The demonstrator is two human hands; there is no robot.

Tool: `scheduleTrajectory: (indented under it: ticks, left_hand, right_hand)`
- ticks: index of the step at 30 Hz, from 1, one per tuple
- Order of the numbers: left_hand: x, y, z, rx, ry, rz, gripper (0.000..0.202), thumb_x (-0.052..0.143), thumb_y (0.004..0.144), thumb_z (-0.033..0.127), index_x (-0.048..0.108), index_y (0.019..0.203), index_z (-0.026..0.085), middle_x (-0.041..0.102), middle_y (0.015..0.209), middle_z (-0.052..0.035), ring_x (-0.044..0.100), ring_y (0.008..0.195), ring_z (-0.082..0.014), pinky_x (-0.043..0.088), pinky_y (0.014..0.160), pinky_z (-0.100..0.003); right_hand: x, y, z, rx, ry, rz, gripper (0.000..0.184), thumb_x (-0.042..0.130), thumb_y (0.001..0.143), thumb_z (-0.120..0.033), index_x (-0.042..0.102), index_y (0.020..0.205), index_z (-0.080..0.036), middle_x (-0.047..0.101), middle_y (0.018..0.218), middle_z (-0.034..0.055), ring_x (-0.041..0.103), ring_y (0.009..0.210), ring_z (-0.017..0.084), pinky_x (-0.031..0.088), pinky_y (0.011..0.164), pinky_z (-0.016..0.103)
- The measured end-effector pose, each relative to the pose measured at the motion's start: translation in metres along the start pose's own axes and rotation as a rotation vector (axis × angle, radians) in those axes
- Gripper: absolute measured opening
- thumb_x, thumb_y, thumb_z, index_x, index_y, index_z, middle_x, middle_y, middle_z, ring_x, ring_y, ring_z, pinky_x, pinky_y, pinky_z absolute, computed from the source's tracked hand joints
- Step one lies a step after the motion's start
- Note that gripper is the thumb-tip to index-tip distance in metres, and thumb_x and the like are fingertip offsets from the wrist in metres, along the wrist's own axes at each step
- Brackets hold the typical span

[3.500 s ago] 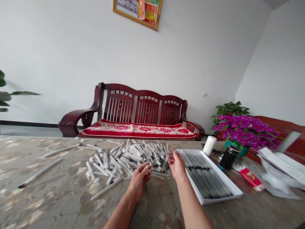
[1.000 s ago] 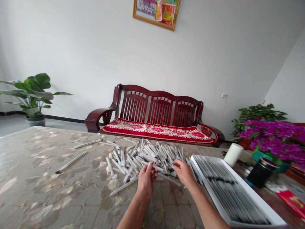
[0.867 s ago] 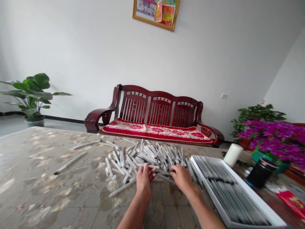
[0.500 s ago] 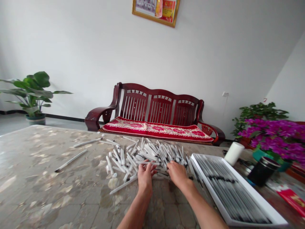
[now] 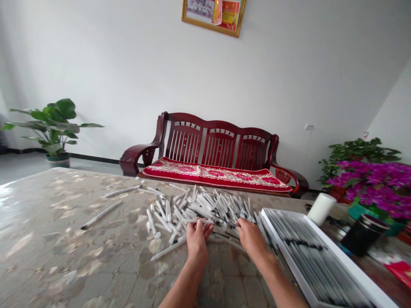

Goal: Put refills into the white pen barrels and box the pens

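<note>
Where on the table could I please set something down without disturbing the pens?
The widest bare patch of table lies left of the left forearm, nearer than the two loose pens. Another lies between the forearms. Crowded: the pen pile by the left hand and right hand, plus box, roll and cup rightward.

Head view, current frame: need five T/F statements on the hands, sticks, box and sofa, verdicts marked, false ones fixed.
1. The left hand holds a pale stick. True.
2. The right hand is inside the box. False: it is outside the box, at the right side of the pile.
3. A lone stick lies left of the pile. True.
4. The sofa seat is bare. False: a red patterned mat covers it.
5. The white roll is right of the pile. True.
</note>
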State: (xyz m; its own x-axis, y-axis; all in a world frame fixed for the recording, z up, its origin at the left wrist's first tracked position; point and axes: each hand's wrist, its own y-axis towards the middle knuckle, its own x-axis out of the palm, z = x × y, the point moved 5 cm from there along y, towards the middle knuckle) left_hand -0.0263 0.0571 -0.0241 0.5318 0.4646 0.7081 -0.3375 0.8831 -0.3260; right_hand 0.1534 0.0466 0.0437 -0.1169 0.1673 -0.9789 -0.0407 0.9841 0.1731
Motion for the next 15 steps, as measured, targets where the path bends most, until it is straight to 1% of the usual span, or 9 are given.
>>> scheduleTrajectory:
  ticks: [4,8,11,15]
  left_hand:
    - [0.000,-0.001,0.002,-0.005,-0.016,0.022,0.008,0.056,0.089,0.013,0.050,0.087,0.019,0.064,0.073,0.0010,0.070,0.057,-0.0118,0.062,0.060,-0.027]
    - [0.000,-0.001,0.003,0.004,-0.015,0.026,0.008,0.055,0.089,0.014,0.049,0.087,0.019,0.062,0.072,0.0015,0.071,0.059,-0.0134,0.062,0.062,-0.029]
    - [-0.001,-0.001,0.003,0.015,-0.018,0.019,0.009,0.057,0.088,0.015,0.049,0.088,0.020,0.062,0.073,0.0014,0.071,0.060,-0.0142,0.063,0.064,-0.031]
    - [-0.002,0.000,0.002,0.023,-0.016,0.016,0.009,0.055,0.089,0.017,0.048,0.088,0.021,0.062,0.075,0.0014,0.072,0.063,-0.0145,0.063,0.066,-0.030]
  right_hand:
    - [0.008,-0.011,0.003,-0.015,0.087,0.028,0.019,0.048,0.093,-0.012,0.066,0.093,-0.020,0.074,0.096,0.0060,0.068,0.092,0.019,0.040,0.073,0.024]
    - [0.017,-0.012,0.004,-0.032,0.122,0.027,0.020,0.048,0.092,-0.011,0.066,0.093,-0.020,0.073,0.096,0.0060,0.068,0.092,0.019,0.040,0.073,0.024]
    - [0.019,-0.012,0.006,-0.034,0.134,0.027,0.021,0.048,0.092,-0.010,0.066,0.093,-0.020,0.073,0.096,0.0063,0.068,0.092,0.019,0.040,0.072,0.024]
    - [0.017,-0.015,0.009,-0.036,0.137,0.032,0.022,0.046,0.092,-0.010,0.066,0.092,-0.021,0.073,0.096,0.0058,0.068,0.092,0.020,0.040,0.072,0.025]
